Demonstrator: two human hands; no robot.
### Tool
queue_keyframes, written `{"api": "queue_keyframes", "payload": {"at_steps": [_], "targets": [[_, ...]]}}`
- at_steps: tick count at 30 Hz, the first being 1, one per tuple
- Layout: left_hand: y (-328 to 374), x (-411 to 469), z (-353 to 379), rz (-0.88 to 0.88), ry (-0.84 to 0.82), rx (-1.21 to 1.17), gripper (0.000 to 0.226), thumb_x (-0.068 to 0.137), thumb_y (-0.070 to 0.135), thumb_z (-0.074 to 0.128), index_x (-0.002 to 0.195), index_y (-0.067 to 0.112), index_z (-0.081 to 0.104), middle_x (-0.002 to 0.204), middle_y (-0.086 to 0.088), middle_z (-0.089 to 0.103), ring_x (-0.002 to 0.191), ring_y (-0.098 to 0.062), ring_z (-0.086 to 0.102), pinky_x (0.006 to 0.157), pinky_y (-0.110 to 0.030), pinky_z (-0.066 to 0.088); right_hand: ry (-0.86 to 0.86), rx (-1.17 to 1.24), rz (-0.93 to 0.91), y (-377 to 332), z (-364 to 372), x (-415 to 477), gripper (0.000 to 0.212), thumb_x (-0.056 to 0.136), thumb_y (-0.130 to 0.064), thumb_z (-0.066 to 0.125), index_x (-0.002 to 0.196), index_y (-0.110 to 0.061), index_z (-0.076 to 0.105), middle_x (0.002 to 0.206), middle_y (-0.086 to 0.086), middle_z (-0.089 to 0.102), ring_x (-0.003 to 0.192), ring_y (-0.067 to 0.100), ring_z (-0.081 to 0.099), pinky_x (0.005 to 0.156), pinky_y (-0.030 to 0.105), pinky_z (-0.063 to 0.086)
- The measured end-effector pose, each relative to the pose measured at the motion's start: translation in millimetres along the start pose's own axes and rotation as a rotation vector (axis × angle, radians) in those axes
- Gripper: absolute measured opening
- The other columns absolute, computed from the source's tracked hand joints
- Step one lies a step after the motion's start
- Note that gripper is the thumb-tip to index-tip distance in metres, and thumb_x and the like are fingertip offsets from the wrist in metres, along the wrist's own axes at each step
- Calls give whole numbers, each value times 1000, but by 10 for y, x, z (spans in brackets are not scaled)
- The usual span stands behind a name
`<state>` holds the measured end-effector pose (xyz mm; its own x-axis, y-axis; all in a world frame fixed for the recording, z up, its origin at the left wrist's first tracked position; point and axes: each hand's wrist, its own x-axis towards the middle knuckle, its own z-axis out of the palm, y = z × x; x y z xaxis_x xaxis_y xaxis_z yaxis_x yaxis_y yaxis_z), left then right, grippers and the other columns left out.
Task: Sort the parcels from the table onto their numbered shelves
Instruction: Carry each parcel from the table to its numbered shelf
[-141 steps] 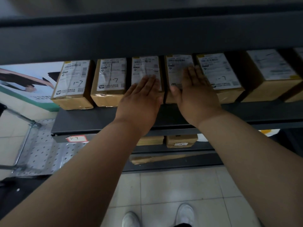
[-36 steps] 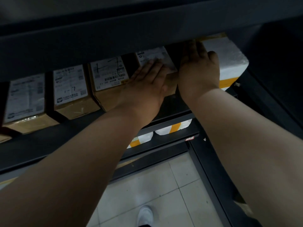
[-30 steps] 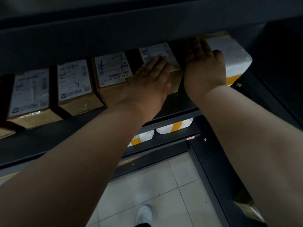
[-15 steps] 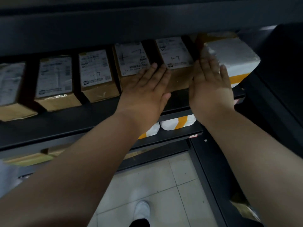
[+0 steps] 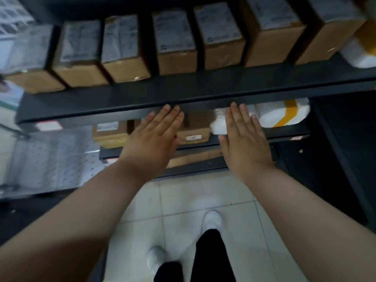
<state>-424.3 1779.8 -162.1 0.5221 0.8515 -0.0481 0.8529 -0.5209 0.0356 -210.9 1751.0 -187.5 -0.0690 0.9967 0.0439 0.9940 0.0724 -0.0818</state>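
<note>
left hand (image 5: 151, 143) flat, fingers together | right hand (image 5: 245, 142) same | shelf (image 5: 122, 102) boxed parcels (image 5: 175, 40)

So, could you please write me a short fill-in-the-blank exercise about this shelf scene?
1. The left hand and right hand are both holding ____.
2. The brown boxes on the upper shelf stand in one ____.
3. The white parcel on the lower shelf has a band of ____ tape.
Missing: nothing; row; yellow.
</note>
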Motion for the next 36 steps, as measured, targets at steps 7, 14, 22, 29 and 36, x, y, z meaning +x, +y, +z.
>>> {"api": "queue_keyframes", "payload": {"at_steps": [7,14,22,29,36], "targets": [[-844,-945,489,-99,-180,1,54,101,38,11,142,21,-19,153,5,-21,138,-9,-24,113,-27,-16,-242,-8,-112,-973,563,-233,63,97,-44,1,151,-10,-1,160,4,-8,146,17,-13,114,30,-14],[-1384,-928,1242,-309,-261,-40,58,104,33,16,151,17,-14,158,0,-21,145,-13,-19,119,-32,-8,-331,-78,-163,-1369,1086,234,60,102,-39,15,151,-13,-6,159,4,-14,145,17,-16,119,34,-7],[-1747,-247,1919,-380,-108,-5,61,104,32,19,149,15,-18,159,-4,-21,145,-17,-19,117,-34,-10,-311,-86,-163,-1452,1588,956,60,103,-38,21,152,-17,-8,159,2,-17,145,16,-17,112,30,-6],[-1876,-214,2227,-439,-43,1,59,104,36,20,153,18,-7,161,-4,-11,147,-23,-12,116,-37,-10,-401,-38,-168,-1544,1922,1175,58,102,-40,26,151,-34,-5,160,-1,-13,146,23,-15,117,41,-5],[-1763,-268,2185,-473,-43,13,58,104,38,16,153,17,-4,162,-5,-6,148,-26,-7,117,-38,-9,-402,-38,-125,-1661,1992,1213,62,101,-40,31,151,-34,-5,160,-1,-14,146,26,-16,117,42,-8]]}}
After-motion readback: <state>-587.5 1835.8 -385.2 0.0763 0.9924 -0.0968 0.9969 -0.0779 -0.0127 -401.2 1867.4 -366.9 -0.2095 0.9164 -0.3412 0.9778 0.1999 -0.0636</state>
